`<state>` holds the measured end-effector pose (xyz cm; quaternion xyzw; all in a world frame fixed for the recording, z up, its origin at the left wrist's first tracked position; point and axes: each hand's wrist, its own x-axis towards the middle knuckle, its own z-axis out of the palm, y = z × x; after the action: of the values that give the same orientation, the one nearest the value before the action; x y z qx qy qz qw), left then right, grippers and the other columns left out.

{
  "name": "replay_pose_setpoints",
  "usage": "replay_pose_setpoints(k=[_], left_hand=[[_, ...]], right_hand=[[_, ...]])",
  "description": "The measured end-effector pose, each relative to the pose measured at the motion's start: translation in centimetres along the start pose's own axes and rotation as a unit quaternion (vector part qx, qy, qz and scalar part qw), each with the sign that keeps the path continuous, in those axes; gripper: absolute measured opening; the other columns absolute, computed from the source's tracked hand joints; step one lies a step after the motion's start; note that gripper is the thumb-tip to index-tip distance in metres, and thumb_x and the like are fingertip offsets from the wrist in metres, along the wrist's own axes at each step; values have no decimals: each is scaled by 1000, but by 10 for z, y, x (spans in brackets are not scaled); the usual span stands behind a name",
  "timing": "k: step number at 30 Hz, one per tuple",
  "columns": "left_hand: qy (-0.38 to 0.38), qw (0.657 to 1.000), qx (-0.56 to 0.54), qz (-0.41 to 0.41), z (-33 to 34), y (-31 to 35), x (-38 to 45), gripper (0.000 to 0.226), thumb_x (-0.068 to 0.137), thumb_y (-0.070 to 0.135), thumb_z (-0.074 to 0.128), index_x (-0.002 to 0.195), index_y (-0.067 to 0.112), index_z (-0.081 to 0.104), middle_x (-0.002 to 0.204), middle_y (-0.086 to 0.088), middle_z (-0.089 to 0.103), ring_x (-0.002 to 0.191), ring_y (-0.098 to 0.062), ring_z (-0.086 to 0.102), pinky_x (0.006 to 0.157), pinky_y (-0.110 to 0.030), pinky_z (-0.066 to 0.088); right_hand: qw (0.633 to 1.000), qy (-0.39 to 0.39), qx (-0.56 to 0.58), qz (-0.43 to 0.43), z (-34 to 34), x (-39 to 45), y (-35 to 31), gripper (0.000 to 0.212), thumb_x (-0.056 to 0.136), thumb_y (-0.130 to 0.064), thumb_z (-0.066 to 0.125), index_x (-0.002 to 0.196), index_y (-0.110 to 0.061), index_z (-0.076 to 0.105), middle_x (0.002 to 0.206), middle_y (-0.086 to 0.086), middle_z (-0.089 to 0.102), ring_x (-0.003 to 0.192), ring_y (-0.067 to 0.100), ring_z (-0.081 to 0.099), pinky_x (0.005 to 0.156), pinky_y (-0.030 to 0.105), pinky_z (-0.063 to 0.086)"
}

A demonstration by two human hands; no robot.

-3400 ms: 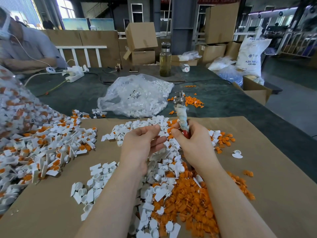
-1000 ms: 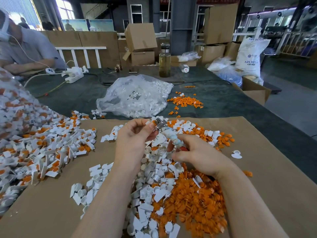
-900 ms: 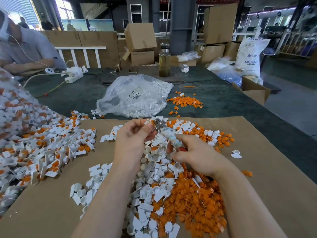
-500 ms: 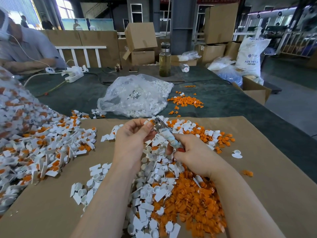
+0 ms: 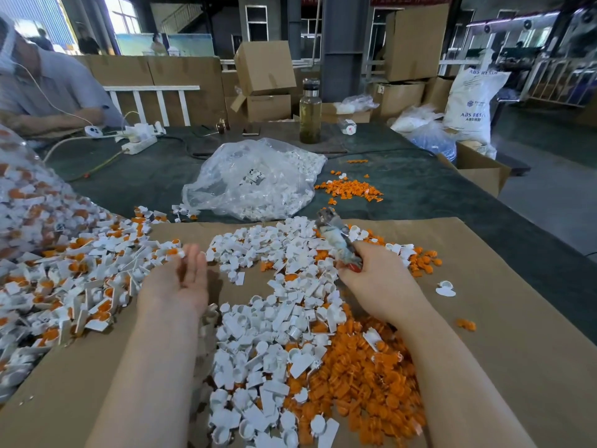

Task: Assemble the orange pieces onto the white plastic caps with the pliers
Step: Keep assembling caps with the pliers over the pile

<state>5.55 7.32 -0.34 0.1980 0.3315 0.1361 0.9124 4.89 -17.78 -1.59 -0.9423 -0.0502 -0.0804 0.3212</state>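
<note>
Over the cardboard on the counter (image 5: 484,195), my left hand (image 5: 181,282) is spread, palm up, by the finished caps (image 5: 80,279); my right hand (image 5: 378,279) grips the pliers (image 5: 336,236) above loose white caps (image 5: 274,318) and orange pieces (image 5: 361,376).

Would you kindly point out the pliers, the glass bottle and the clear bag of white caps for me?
pliers (image 5: 336,236): head view, on the wrapped shaft above the right hand.
glass bottle (image 5: 310,119): head view, on its yellowish body.
clear bag of white caps (image 5: 255,182): head view, on the bag's middle.
</note>
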Motion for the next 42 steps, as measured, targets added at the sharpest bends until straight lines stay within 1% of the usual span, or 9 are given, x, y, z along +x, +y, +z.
replay_pose_setpoints(k=[6, 12, 17, 20, 23, 25, 28, 34, 42], left_hand=[[21, 984, -173, 37, -11, 23, 10, 37, 106, 13, 38, 140, 4, 49, 114, -12, 68, 94, -15, 72, 69, -25, 60], [-13, 983, -170, 71, -13, 23, 13, 55, 96, 25, 61, 143, 7, 40, 126, -14, 62, 109, -23, 67, 72, -30, 59], [-41, 980, 180, 70, -1, 11, -2, 8, 93, 15, 64, 101, 13, 65, 105, -4, 73, 88, -10, 70, 72, -23, 58], [-82, 854, 485, 171, 2, -10, -8, 14, 92, 16, 66, 105, 23, 68, 113, 5, 69, 94, -10, 63, 82, -27, 50], [-137, 625, 723, 260, -1, -30, -9, 37, 98, 21, 57, 134, 31, 56, 135, 4, 54, 92, -9, 59, 70, -23, 44], [-171, 494, 813, 257, -3, -40, -2, 56, 98, 15, 52, 149, 31, 37, 161, 0, 26, 134, -25, 44, 99, -39, 47], [-204, 416, 855, 232, -4, -46, -1, 64, 97, 11, 48, 154, 31, 28, 166, 0, 8, 152, -30, 9, 122, -49, 17], [-282, 442, 809, 266, 1, -46, -5, 39, 93, 10, 59, 127, 29, 63, 146, 5, 46, 126, -14, 48, 92, -21, 39], [-264, 598, 718, 241, -4, -36, 3, 45, 91, 0, 60, 114, 39, 62, 120, 13, 62, 101, -2, 60, 62, -14, 45]], right_hand=[[994, 40, -52, 82, 0, 3, 12, 25, 94, -23, 49, 69, -21, 47, 67, -1, 55, 61, 14, 52, 48, 27, 30], [987, 18, -103, 124, 1, 4, 17, 19, 92, -23, 53, 75, -23, 44, 77, -1, 53, 68, 14, 52, 50, 27, 36], [977, 57, -147, 140, 5, 3, 16, 9, 89, -22, 55, 92, -22, 47, 78, -5, 48, 70, 16, 53, 50, 27, 40], [971, 69, -186, 136, 5, 1, 15, 16, 89, -21, 59, 102, -20, 50, 95, -2, 49, 63, 14, 44, 44, 24, 29], [970, 34, -210, 121, 8, 2, 15, 26, 89, -20, 58, 115, -17, 52, 117, 3, 52, 74, 19, 52, 52, 26, 39], [974, 8, -201, 106, 9, 3, 15, 34, 89, -20, 57, 123, -19, 51, 122, 3, 51, 88, 22, 57, 59, 30, 46], [980, -10, -186, 74, 9, 6, 16, 36, 90, -21, 58, 125, -21, 51, 122, 0, 53, 92, 20, 58, 65, 31, 50], [986, -35, -151, 62, 11, 9, 19, 13, 90, -28, 58, 102, -23, 54, 91, -6, 56, 81, 14, 55, 65, 31, 51], [984, -28, -147, 94, 9, 9, 24, 25, 90, -41, 63, 105, -23, 54, 92, -6, 56, 84, 17, 56, 65, 32, 48]])
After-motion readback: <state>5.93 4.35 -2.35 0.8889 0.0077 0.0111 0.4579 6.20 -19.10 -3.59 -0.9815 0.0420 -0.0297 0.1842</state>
